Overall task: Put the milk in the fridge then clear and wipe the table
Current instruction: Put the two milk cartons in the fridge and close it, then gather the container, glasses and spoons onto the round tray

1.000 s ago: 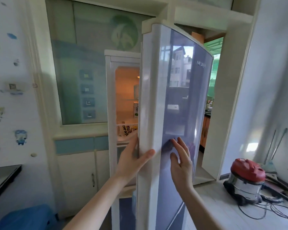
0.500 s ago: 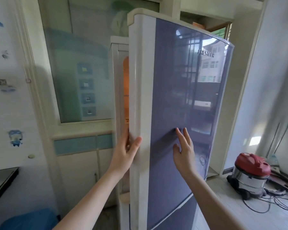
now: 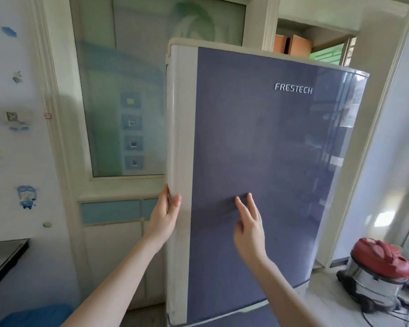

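While the glossy blue-grey fridge door (image 3: 257, 149), white-edged & marked FRESTECH at top right, was seen lying across the fridge's front, it was held at approx. mid-height by two bare hands. Its white left edge was gripped by the left hand (image 3: 163, 218): the fingers were wrapped round behind the edge & the thumb (image 3: 176, 201) was laid on the front of the white strip. The right hand (image 3: 248, 227) was kept released, w/ two straight fingers (image 3: 242, 206) set tip-first against the blue panel, just right of the left hand; nothing was grasped by it. Whether the door was fully seated could not be told; a thin dark gap was noted at its top left corner. The milk could not be seen, the fridge's inside being covered by the door.

Under the door, a strip of a second blue-grey lower door (image 3: 222, 323) was shown. Behind, at left, a frosted glass panel (image 3: 128, 102) was set above a white cupboard w/ a pale blue band (image 3: 109, 211). Cartoon stickers (image 3: 26, 197) were stuck on the white wall. A dark tabletop (image 3: 5, 256) was cut off by the far left edge. On the floor at right, a steel canister vacuum w/ a red lid (image 3: 376, 272) was stood, black cables (image 3: 392, 312) lying beside it. Brown cardboard boxes (image 3: 293, 44) were seen beyond the fridge's top.
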